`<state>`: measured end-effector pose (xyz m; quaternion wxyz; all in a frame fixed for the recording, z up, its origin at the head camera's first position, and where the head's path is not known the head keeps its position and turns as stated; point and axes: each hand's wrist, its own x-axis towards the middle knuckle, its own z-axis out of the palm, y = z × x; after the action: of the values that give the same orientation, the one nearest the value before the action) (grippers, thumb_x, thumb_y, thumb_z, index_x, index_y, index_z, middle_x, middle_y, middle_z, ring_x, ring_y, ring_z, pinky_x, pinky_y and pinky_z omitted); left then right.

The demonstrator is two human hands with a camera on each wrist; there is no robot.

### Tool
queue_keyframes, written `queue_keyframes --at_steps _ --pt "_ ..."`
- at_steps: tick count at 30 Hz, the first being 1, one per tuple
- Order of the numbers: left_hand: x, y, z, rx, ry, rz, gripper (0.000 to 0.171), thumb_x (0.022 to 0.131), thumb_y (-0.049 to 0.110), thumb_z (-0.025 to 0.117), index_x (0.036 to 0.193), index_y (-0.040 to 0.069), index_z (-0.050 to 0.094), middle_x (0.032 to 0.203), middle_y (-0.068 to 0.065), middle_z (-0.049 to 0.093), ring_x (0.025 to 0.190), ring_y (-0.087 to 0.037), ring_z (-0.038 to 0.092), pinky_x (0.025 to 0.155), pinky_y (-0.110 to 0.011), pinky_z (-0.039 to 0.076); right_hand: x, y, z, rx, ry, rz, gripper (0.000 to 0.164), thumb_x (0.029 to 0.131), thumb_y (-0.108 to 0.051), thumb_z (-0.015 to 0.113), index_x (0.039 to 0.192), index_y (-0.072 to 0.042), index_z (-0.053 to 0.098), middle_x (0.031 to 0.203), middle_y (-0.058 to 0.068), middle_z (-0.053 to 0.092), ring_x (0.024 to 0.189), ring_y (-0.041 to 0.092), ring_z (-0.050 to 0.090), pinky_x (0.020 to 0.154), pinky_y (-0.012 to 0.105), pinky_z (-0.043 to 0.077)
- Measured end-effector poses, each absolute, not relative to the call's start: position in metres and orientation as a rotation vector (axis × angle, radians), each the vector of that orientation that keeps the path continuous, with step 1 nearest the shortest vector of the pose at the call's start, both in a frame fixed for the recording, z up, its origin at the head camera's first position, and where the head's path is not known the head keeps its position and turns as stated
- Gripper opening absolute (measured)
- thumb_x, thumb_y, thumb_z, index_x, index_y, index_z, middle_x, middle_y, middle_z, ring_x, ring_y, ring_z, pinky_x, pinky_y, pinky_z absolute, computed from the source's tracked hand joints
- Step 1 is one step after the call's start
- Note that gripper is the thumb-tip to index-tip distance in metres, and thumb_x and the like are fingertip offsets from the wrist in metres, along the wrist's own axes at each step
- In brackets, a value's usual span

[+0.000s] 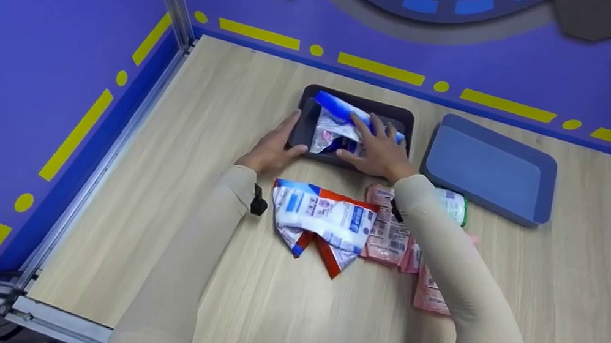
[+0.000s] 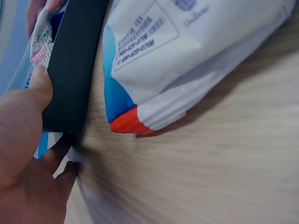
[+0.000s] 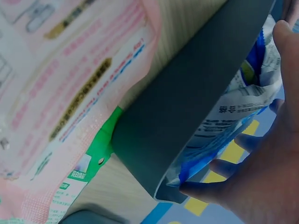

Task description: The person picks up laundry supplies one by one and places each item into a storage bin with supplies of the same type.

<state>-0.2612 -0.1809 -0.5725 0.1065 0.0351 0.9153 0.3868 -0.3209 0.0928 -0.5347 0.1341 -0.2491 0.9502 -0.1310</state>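
Observation:
A dark grey tray [image 1: 304,125] stands at the back of the table with a crinkled blue-and-white plastic packet [image 1: 323,127] inside it. My left hand [image 1: 273,146] holds the tray's near left corner. In the left wrist view its thumb [image 2: 41,86] lies at the rim while the other fingers are round the side. Over the packet my right hand [image 1: 380,150] is spread, with fingertips on its far part and the thumb toward the near side. The right wrist view shows its fingers [image 3: 205,190] extended along the packet's blue edge. Part of the packet is hidden under this hand.
In front of the tray lies a white bag [image 1: 323,215] with red and blue edges. Pink packets [image 1: 387,238] and a green-and-white pack [image 1: 452,205] lie beside it, partly under the right forearm. A blue-grey tray [image 1: 489,168] stands at the back right, near the wall.

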Motion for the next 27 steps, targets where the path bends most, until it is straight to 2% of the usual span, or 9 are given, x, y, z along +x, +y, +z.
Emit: queue_keyframes --at_steps 5,9,16,27 --pt "-0.264 -0.176 -0.573 0.144 2.685 1.177 0.084 0.106 0.039 0.055 0.167 0.025 -0.001 0.173 0.000 0.004 0.157 -0.024 0.013 0.127 -0.035 0.012 -0.312 0.100 -0.531 -0.766 2.810 -0.416 0.094 0.090 -0.076 0.056 0.165 -0.043 0.008 0.171 0.014 0.011 0.151 0.054 0.014 0.113 0.079 0.013" --pt "-0.265 -0.177 -0.576 0.145 2.700 1.162 0.084 0.106 0.039 0.055 0.167 0.024 0.000 0.173 0.000 0.004 0.157 -0.023 0.013 0.126 -0.034 0.012 -0.303 0.101 -0.529 -0.836 2.820 -0.425 0.093 0.089 -0.078 0.053 0.164 -0.045 0.009 0.171 0.012 0.014 0.151 0.053 0.015 0.112 0.079 0.016" --pt "-0.263 -0.182 -0.575 0.217 2.736 1.171 0.084 0.106 0.035 0.057 0.167 0.016 0.003 0.173 -0.005 0.007 0.157 -0.026 0.016 0.126 -0.034 0.013 -0.283 0.100 -0.526 -0.997 2.843 -0.493 0.089 0.092 -0.076 0.053 0.165 -0.040 0.016 0.170 0.012 0.019 0.151 0.051 0.017 0.110 0.079 0.024" --pt "-0.261 -0.185 -0.575 0.189 2.730 1.134 0.084 0.106 0.038 0.055 0.167 0.019 0.000 0.173 -0.003 0.004 0.157 -0.025 0.013 0.127 -0.035 0.013 -0.248 0.096 -0.524 -1.164 2.810 -0.536 0.090 0.092 -0.072 0.057 0.165 -0.033 0.022 0.169 0.015 0.020 0.149 0.049 0.023 0.112 0.075 0.027"
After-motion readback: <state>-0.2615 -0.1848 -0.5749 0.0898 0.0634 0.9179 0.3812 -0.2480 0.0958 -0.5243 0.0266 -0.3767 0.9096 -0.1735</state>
